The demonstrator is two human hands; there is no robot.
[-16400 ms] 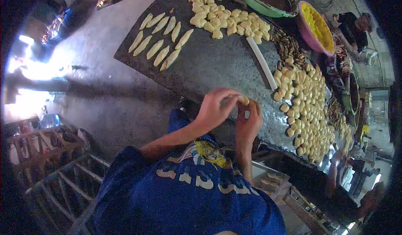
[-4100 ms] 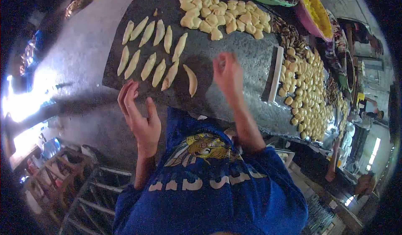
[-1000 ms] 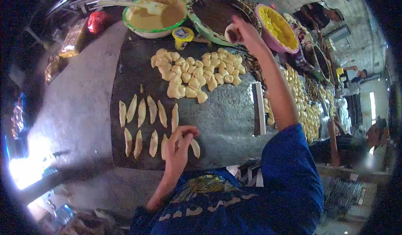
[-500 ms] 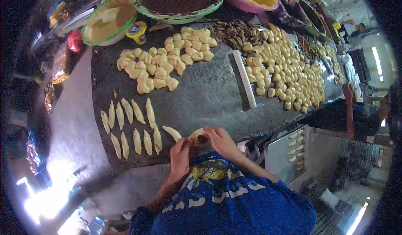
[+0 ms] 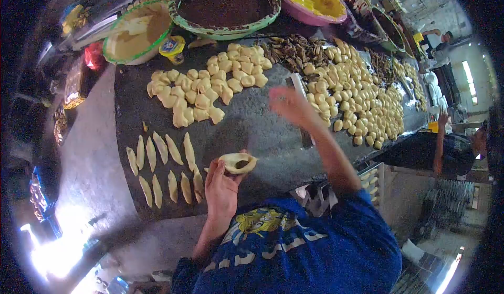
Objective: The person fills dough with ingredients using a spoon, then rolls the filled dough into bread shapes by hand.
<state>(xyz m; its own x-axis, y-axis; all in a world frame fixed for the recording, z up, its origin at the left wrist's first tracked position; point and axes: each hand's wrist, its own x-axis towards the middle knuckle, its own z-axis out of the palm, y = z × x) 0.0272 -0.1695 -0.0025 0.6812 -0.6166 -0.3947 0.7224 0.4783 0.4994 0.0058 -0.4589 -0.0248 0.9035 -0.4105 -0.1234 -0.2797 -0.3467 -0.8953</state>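
My left hand (image 5: 221, 191) holds up a flattened piece of dough (image 5: 249, 168) with dark filling in its middle, above the front of the dark table. Its fingers wrap round the dough from below. My right hand (image 5: 292, 106) is out over the table, beside a pale strip (image 5: 300, 87), and motion blurs its fingers. To the left of my left hand, shaped dough pieces (image 5: 173, 186) with pointed ends lie in two rows. Farther back sits a cluster of flattened dough balls (image 5: 202, 100).
Many round dough balls (image 5: 362, 94) cover the table's right side, with dark filling pieces (image 5: 296, 52) behind. Along the back stand a basin of dark paste (image 5: 226, 29), a green-rimmed bowl (image 5: 110, 45) and a pink basin (image 5: 310, 18). A co-worker (image 5: 457, 150) is at far right.
My right hand has let go of the dough piece and moved forward and right over the table. My left hand has raised the dough, now open with its filling showing.
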